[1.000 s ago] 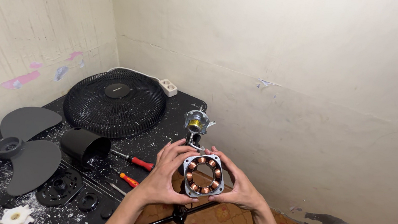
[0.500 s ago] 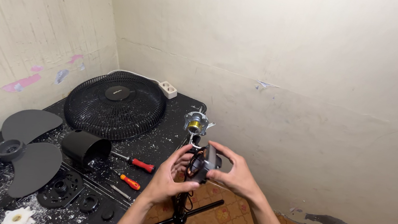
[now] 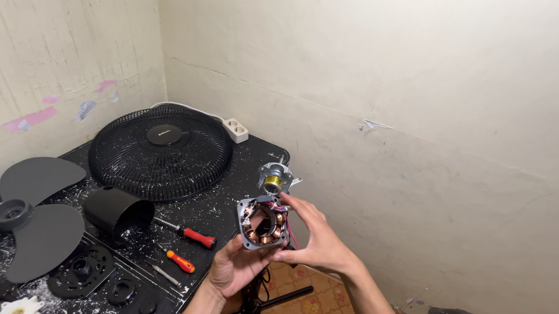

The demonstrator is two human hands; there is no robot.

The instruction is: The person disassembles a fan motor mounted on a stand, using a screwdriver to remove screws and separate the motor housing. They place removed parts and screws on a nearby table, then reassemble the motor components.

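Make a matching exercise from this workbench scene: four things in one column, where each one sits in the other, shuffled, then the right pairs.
Things
1. motor stator with copper windings
2. round black fan grille
3. white power strip
4. red-handled screwdriver

Places
A. on the black table by the open end of the black motor cover
B. at the table's far edge against the wall
C. held up between the left hand and right hand
D. flat on the table's far part

Pairs: 1-C, 2-D, 3-B, 4-A

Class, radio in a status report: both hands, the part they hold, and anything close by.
Left hand under the fan motor stator, gripping. Right hand clasps its side. Motor stand just behind; red screwdriver on black table, apart.
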